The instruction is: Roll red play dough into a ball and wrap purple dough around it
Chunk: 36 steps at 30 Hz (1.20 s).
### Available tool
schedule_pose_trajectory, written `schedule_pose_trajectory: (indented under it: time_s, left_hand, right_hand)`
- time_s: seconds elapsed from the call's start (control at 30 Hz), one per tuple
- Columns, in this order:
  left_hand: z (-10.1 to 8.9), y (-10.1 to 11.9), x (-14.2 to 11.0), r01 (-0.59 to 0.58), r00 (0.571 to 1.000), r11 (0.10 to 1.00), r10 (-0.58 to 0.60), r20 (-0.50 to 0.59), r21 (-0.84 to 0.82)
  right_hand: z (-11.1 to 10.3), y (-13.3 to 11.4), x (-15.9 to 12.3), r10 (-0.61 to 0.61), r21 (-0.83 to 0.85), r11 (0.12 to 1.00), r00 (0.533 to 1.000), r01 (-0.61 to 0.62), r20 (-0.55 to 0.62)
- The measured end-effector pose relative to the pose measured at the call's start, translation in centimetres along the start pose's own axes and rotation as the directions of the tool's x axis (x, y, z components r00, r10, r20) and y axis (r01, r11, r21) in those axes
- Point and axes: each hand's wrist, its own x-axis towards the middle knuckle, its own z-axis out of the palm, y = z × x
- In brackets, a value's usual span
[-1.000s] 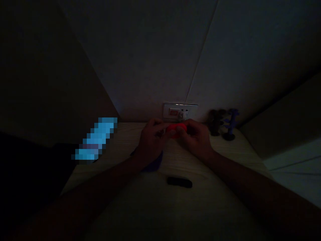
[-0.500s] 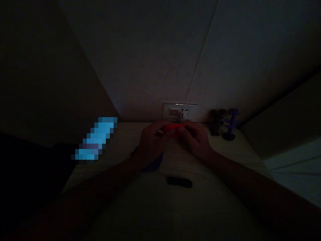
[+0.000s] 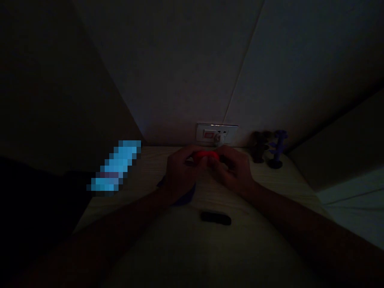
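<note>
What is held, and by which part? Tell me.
A red thing, between both hands: left hand at its left end, right hand at its right.

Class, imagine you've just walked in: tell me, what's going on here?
In a dim room, a person's left hand and right hand hold a small red object between them, over a wooden surface. A black object lies nearer the person; a blue item is partly hidden by the left arm. Behind is a wall socket panel.
</note>
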Motion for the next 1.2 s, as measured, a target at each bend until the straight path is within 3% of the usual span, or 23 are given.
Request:
schedule_pose_trajectory:
  time_s: [0.37,0.53,0.7,0.87,1.2]
  left_hand:
    - [-0.06,0.23,0.25,0.054,0.999,0.995,-0.053,0.01,-0.082]
    - [0.1,0.51,0.15,0.089,0.995,0.987,-0.082,0.057,-0.133]
    - [0.03,0.45,0.09,0.045,0.998,0.982,-0.034,0.061,-0.185]
    - [-0.19,0.48,0.22,-0.008,0.998,0.962,0.025,0.06,-0.274]
    - [0.12,0.33,0.09,0.073,0.997,0.946,-0.061,0.048,-0.316]
  right_hand:
    - [-0.19,0.17,0.28,-0.01,-0.039,0.999,0.999,0.008,-0.036]
    - [-0.18,0.34,0.23,0.062,0.095,0.994,0.998,-0.062,-0.002]
    - [-0.3,0.39,0.4,-0.012,0.025,1.0,1.0,0.012,-0.01]
    - [-0.47,0.22,0.71,-0.082,0.076,0.994,0.996,0.083,-0.018]
    - [-0.53,0.05,0.83,-0.056,0.106,0.993,0.998,0.06,-0.038]
